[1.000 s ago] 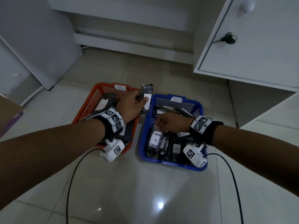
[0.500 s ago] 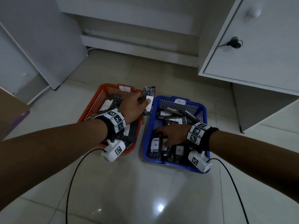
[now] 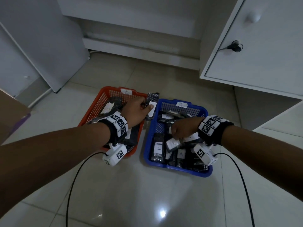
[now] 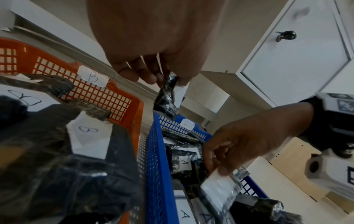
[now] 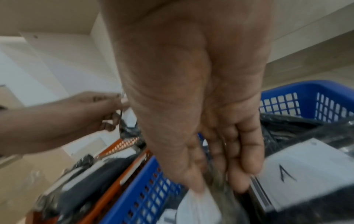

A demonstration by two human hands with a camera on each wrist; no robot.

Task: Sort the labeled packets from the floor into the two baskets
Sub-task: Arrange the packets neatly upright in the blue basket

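two mesh-walled plastic baskets sit side by side on glossy pale floor tiles (image 3: 114,185): orange basket (image 3: 98,102) tagged "b", blue basket (image 3: 148,145) tagged "a", their long walls just beside each other. both are crowded with black crinkly plastic packets carrying white paper labels, "b" ones (image 4: 88,136) in orange, "a" ones (image 3: 158,149) in blue.

left hand (image 3: 136,112) is above the orange basket's far right corner, thumb and fingers pinching a black film-wrapped packet (image 3: 152,99) with a white label; it hangs over the gap between the two rims, label letter not readable.

right hand (image 3: 183,128) is low inside the blue basket, fingers curled round a white-faced packet (image 3: 173,144) wrapped in clear film, tilted above the pile; right wrist view is motion-blurred there.

around: white cabinet door (image 3: 262,54) with round knob and a key in the lock at right, white panel (image 3: 41,46) leaning left, brown cardboard edge (image 3: 9,115) far left. black cables trail from both wrist cameras across the tiles.
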